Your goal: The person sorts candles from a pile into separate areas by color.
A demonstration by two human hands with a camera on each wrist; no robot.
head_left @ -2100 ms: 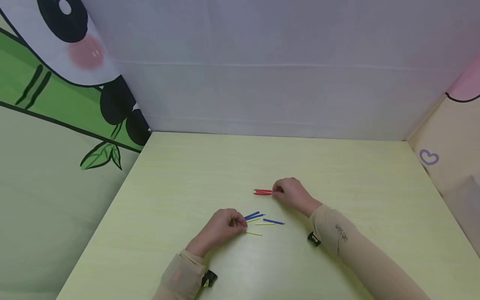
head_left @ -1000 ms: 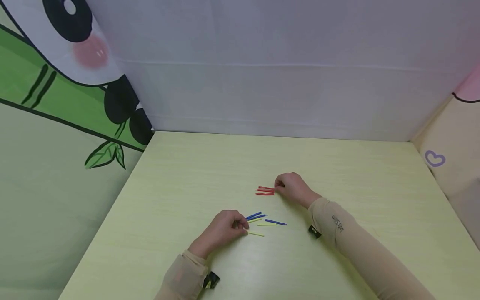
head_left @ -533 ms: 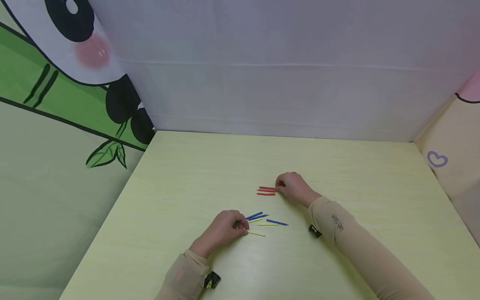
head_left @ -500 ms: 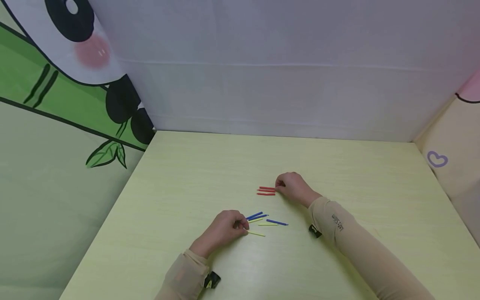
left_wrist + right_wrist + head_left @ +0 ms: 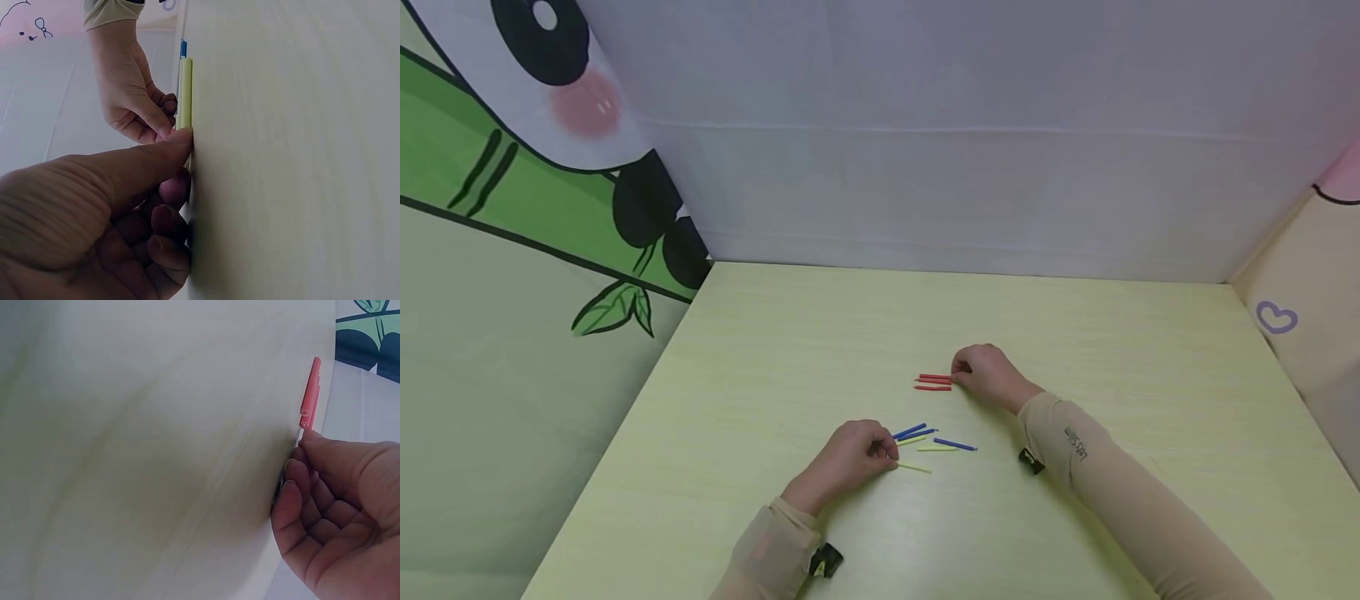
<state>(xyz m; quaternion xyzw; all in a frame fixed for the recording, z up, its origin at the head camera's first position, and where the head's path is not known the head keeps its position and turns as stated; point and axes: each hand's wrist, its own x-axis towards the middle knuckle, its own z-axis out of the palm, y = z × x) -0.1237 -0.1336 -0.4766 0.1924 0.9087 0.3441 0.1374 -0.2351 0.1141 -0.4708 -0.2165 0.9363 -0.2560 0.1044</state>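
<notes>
Thin sticks with wick-like tips, looking like small candles, lie on the table. My left hand [image 5: 846, 458] is over the left ends of the lower group, thumb and fingertips on a yellow candle [image 5: 914, 468]. In the left wrist view the thumb meets the near end of a yellow candle [image 5: 186, 87]. Blue candles [image 5: 913, 432] fan out beside it, some ends hidden by the fingers. Farther back, my right hand [image 5: 988, 375] pinches at the right ends of several red candles [image 5: 933, 382]. Its thumb sits at a red candle's end [image 5: 310, 394], partly hiding the contact.
A pale wooden table [image 5: 1075, 325] extends around both hands. A grey-white curtain-like wall [image 5: 925, 192] stands along its back edge, with a printed green panel [image 5: 512, 158] at left. Dark clips [image 5: 825, 560] are on the sleeves. Loose blue candle [image 5: 955, 444] and yellow candle [image 5: 937, 448] lie right of the left hand.
The red candles, close together two seconds ago, lie a little farther apart, and the right hand has moved slightly back. Over the last half second, hands and candles have hardly moved.
</notes>
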